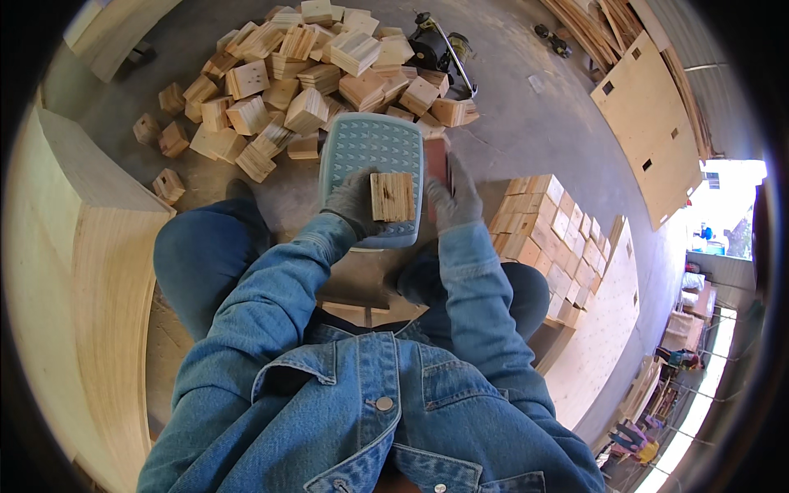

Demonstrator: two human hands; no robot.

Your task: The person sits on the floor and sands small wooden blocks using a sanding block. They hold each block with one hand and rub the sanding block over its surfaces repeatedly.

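Note:
A light plywood block (392, 197) sits over the blue-grey plastic stool (374, 140) between my knees. My left hand (352, 204), in a dark grey glove, is closed on the block's left side. On the right, my gloved right hand (460, 195) grips a flat reddish-brown block (437, 158) that looks like a sanding block. It is held at the stool's right edge, apart from the plywood block. The right hand is slightly blurred, and its fingers partly hide the reddish block.
A loose heap of wooden blocks (304, 74) lies beyond the stool, with a metal tool (448, 53) behind it. Stacked blocks (555, 238) stand at my right beside a plywood sheet (608, 296). A large plywood box (107, 263) rises at my left.

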